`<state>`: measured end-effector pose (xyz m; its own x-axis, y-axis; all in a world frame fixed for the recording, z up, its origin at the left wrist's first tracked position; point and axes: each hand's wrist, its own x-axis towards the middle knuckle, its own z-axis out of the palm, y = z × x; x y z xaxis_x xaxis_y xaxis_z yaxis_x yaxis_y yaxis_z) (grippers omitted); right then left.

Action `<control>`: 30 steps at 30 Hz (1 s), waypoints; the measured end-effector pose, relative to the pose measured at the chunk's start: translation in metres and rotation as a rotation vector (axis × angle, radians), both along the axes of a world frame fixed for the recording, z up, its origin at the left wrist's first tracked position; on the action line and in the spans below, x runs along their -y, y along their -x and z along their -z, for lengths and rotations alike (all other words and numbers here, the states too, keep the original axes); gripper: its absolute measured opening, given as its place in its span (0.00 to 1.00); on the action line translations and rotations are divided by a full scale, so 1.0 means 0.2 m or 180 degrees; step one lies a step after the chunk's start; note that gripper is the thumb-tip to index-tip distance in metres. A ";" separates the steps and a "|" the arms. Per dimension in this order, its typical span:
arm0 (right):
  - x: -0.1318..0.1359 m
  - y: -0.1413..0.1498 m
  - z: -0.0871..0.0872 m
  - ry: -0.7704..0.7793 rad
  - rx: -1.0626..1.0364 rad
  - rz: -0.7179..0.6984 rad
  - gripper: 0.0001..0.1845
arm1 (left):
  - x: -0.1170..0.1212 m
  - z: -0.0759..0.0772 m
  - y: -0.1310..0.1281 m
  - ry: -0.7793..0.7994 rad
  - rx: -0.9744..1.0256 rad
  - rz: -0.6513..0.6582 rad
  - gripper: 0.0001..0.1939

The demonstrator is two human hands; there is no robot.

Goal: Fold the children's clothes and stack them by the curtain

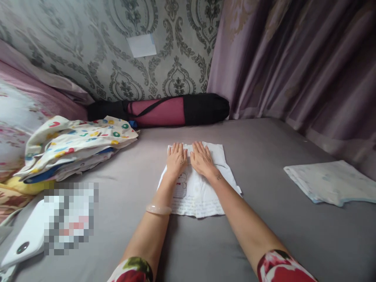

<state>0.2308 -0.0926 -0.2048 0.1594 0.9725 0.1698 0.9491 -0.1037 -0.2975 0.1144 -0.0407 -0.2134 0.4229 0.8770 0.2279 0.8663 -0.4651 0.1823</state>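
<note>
A small white garment (202, 196) lies flat on the grey sheet in front of me, with a bear drawing and rows of printed writing on it. My left hand (176, 158) rests palm down on its far left part, fingers stretched out. Beside it, my right hand (202, 158) presses flat on the far middle part, fingers also extended. Both hands hide some of the cloth beneath them. A pale bangle (159, 210) circles my left forearm.
A pile of patterned clothes (85, 137) sits at the left, near a white phone-like device (32, 231) and a blurred-out patch. On the right lies a folded pale cloth (329, 182). A black and maroon long bag (158, 111) lies along the wall by purple curtains (258, 58).
</note>
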 end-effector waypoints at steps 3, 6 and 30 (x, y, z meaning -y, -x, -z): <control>0.00 -0.04 0.03 -0.0037 0.0069 0.0306 0.31 | 0.02 0.00 -0.03 0.0039 -0.0091 0.0255 0.29; -0.01 -0.06 0.07 0.0194 0.0085 0.0392 0.31 | 0.03 0.02 -0.04 0.0413 -0.0295 0.0391 0.31; -0.03 -0.14 0.11 0.0321 0.0002 0.1117 0.33 | -0.02 0.05 0.01 0.0416 -0.0169 -0.0217 0.31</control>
